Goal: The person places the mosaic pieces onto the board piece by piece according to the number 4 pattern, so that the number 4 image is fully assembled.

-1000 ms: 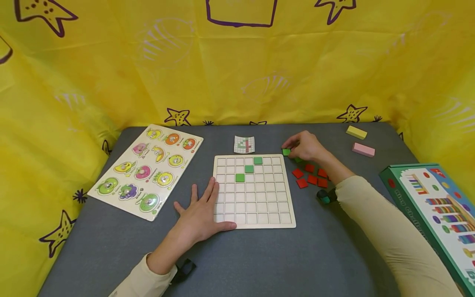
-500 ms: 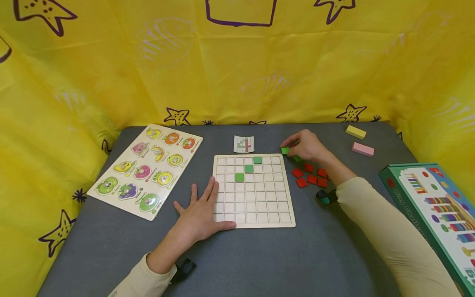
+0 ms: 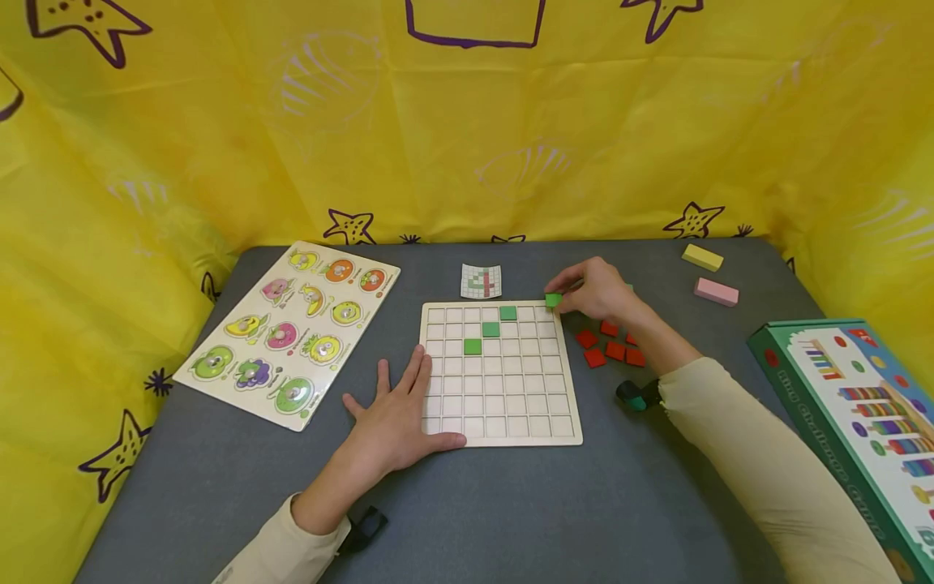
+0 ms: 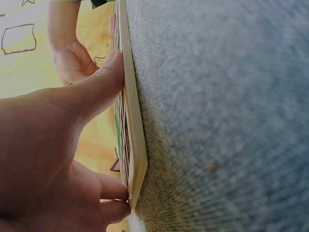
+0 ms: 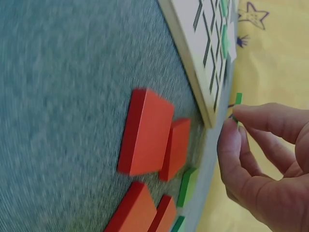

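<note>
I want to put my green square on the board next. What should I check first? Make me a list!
1. Green square pinched firmly in the right hand: ok.
2. Left hand pressing on the grid board so it does not slide: ok.
3. Free cells on the board: ok, only three green tiles sit there, in a diagonal.
4. Pattern card in sight above the board: ok, but its picture is too small to read.
5. Which cell is right for this square: cannot tell.
6. Red tiles out of the way, beside the board: ok.
</note>
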`<action>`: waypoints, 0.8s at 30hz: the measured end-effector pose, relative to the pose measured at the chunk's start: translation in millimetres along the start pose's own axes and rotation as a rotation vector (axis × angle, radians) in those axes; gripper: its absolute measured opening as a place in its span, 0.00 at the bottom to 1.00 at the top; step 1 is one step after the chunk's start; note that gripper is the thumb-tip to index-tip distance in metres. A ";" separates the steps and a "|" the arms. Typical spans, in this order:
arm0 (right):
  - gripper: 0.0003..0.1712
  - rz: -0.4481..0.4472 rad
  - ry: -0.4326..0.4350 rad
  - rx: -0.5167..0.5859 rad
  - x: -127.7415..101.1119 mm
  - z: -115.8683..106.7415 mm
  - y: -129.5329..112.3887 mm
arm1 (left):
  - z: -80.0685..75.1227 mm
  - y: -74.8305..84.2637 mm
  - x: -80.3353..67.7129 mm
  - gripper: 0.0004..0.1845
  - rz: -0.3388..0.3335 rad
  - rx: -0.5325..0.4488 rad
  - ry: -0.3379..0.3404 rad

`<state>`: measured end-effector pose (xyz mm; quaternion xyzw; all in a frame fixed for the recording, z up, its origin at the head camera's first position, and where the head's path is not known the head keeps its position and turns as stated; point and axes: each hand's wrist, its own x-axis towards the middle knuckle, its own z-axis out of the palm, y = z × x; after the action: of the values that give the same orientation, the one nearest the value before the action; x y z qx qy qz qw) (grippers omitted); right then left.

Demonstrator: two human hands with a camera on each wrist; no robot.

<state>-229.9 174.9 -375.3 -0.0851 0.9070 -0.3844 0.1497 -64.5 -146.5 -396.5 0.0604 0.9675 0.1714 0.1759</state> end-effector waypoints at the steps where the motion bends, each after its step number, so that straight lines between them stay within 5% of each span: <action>1: 0.18 -0.007 0.001 0.001 -0.9 0.8 -1.2 | -0.2 0.3 0.2 0.69 0.001 0.000 0.001; 24: 0.18 -0.116 -0.099 0.069 -23.1 52.1 -43.0 | 0.2 9.7 0.7 0.68 -0.008 -0.021 0.015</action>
<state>-188.9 116.4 -373.8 -0.1511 0.8782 -0.4188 0.1748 -64.6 -137.3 -393.5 0.0535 0.9671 0.1812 0.1701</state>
